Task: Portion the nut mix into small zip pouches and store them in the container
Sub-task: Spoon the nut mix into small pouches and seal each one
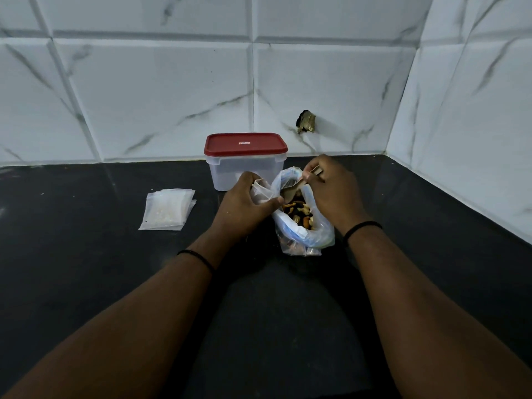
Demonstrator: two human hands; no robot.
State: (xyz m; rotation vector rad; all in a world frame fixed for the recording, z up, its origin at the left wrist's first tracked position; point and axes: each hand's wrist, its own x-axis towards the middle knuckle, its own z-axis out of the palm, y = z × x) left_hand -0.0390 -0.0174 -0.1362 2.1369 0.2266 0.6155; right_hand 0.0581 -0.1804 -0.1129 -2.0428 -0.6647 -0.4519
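A clear plastic bag [315, 234] of nut mix [299, 213] stands open on the black counter. My right hand [334, 194] grips a wooden spoon [292, 190] whose bowl dips into the bag's mouth, just above the nuts. My left hand [244, 205] holds a small clear zip pouch [263, 191] beside the bag's left rim. A stack of empty zip pouches [168, 208] lies flat to the left. Behind my hands stands the clear container [230, 174] with its red lid [245, 143] on.
The black counter [86, 269] meets white marble-look tiled walls at the back and on the right, forming a corner. A dark broken hole [305, 121] shows in the back wall above the counter.
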